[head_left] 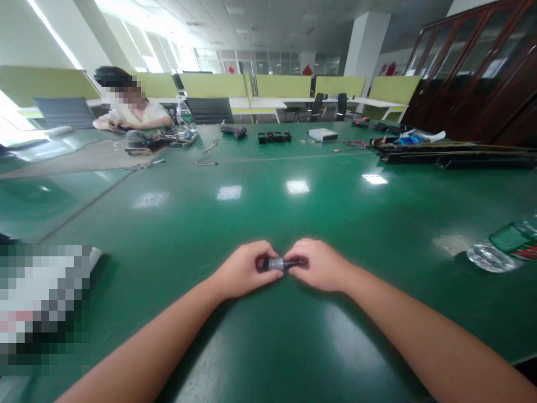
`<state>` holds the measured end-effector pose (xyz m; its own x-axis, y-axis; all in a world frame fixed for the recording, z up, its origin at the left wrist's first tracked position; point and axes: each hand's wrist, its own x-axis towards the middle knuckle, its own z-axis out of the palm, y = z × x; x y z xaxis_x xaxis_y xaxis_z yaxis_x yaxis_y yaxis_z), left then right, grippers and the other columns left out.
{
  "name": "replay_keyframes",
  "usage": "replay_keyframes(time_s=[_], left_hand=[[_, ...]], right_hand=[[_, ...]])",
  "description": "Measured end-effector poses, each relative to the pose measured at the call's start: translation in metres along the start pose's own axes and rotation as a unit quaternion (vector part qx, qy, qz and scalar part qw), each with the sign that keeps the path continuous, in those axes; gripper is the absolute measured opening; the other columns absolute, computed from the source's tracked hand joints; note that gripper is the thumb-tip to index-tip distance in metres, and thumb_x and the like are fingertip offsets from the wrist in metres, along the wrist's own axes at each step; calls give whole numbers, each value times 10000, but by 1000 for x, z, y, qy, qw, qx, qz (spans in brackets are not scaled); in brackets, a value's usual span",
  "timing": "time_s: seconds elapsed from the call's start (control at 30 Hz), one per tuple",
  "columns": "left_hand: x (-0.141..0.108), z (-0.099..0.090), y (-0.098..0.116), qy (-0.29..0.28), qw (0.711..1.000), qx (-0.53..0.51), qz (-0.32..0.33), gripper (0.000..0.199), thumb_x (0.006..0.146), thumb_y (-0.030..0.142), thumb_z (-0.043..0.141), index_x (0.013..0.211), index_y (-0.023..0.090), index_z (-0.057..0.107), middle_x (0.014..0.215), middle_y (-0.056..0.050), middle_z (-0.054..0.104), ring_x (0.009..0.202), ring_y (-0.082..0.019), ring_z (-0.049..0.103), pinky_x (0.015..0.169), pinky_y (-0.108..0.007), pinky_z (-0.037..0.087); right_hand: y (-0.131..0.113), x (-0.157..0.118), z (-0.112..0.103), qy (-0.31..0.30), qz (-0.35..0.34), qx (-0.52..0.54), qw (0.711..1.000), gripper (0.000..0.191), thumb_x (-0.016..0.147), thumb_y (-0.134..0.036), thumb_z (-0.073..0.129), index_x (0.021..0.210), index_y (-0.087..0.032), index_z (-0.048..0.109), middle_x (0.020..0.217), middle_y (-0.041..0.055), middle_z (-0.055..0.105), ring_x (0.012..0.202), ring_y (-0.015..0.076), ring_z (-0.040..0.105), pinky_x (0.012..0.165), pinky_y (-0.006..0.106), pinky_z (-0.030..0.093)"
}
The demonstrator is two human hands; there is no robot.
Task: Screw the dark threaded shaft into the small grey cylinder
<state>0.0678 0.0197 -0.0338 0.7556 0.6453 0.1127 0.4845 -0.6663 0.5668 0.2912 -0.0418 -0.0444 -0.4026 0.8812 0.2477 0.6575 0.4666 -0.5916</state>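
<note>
Close in front of me, a small silver-and-black cylinder [276,263] with a thin, dark, ridged shaft lies sideways between my hands, just above or on the green tabletop [268,218]. My left hand [247,270] is curled around its left end, the thumb beneath and the fingers above. The shaft side is pinched by my right hand [316,265], whose fingers cover part of it. Both hands are near each other, fingertips almost meeting. The exact kind of part is too small and blurred to name.
A plastic bottle [503,249] lies at the right, a pixelated box-like object [46,291] at the left. Along the far side are a power drill [234,131], a black block [274,137], a white box [323,135] and long dark bars [457,154]. A person [132,106] sits far left.
</note>
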Motion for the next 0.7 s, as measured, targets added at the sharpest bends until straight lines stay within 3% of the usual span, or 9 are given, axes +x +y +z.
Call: replay_keyframes(time_s=[0.7], left_hand=[[-1, 0, -2, -10, 1000, 6, 4, 219, 806, 373, 705, 919, 192, 657, 753, 11, 604, 667, -137, 536, 597, -229, 388]], right_hand=[[4, -3, -7, -7, 4, -27, 1000, 153, 823, -163, 664, 948, -190, 749, 895, 43, 693, 877, 175, 595, 799, 294, 452]])
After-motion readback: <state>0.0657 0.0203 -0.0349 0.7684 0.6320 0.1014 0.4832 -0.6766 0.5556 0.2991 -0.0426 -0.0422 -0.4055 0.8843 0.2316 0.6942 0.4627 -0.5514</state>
